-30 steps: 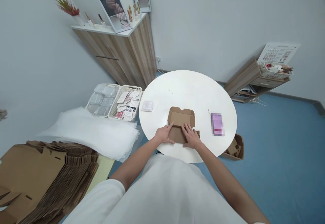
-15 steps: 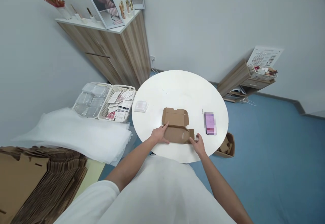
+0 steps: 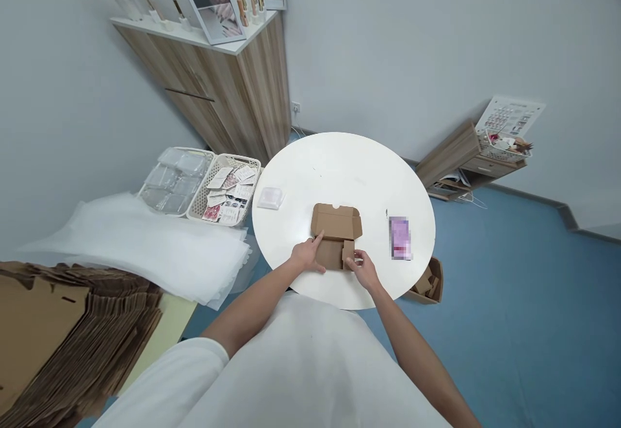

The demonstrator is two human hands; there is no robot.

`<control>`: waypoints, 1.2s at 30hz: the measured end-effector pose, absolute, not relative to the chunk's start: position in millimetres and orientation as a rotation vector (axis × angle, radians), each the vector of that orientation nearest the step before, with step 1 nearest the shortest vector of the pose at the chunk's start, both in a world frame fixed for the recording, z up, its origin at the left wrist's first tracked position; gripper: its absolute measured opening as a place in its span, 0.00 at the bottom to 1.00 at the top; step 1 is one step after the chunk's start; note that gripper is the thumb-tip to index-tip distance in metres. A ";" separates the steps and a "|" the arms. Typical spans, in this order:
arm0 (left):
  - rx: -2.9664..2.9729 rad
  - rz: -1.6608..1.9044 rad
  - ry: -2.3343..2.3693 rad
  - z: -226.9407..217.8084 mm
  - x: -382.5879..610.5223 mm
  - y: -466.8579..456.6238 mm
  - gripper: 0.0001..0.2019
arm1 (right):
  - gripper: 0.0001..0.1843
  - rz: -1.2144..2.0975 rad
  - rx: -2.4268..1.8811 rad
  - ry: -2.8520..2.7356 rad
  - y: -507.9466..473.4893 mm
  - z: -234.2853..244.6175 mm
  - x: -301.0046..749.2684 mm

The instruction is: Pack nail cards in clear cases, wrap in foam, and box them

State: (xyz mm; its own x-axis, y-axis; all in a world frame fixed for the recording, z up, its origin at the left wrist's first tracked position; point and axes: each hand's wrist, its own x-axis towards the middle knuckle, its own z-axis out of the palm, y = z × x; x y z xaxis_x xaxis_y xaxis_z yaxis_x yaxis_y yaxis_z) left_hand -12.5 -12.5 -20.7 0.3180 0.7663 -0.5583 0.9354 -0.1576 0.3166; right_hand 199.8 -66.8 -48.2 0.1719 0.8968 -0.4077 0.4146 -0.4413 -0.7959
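A brown cardboard box (image 3: 330,255), partly folded, lies on the white round table (image 3: 339,163) close to my body. Its lid panel (image 3: 334,222) spreads flat on the far side. My left hand (image 3: 306,255) grips the left end of the box, thumb at the crease by the lid and fingers at the near edge. At the right end, my right hand (image 3: 365,269) has its fingers on a side flap (image 3: 348,255) that is folded inward over the base. Part of that flap is hidden by the fingers.
On the table are a clear plastic packet (image 3: 270,198) at left and a pixelated purple item (image 3: 400,238) at right. Two white baskets (image 3: 252,185), translucent sheets (image 3: 160,247) and stacked flat cardboard (image 3: 43,331) are to the left. A carton (image 3: 435,286) stands on the floor at right.
My right hand has moved left, and the box's right end flap has swung from lying outward to folded in over the base. My left hand stays at the left end.
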 end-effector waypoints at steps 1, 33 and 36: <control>1.973 -0.355 1.499 -21.3 -12.1 -12.6 0.60 | 0.23 1.199 -1.976 -1.221 -64.4 -48.6 199.9; 1.421 0.469 1.624 -58.8 -20.6 -42.2 0.19 | 0.23 1.094 -2.209 -1.258 -57.0 -60.2 206.9; 1.380 0.472 1.570 -56.6 -15.8 -48.8 0.22 | 0.23 1.127 -2.099 -1.292 -67.6 -63.4 206.6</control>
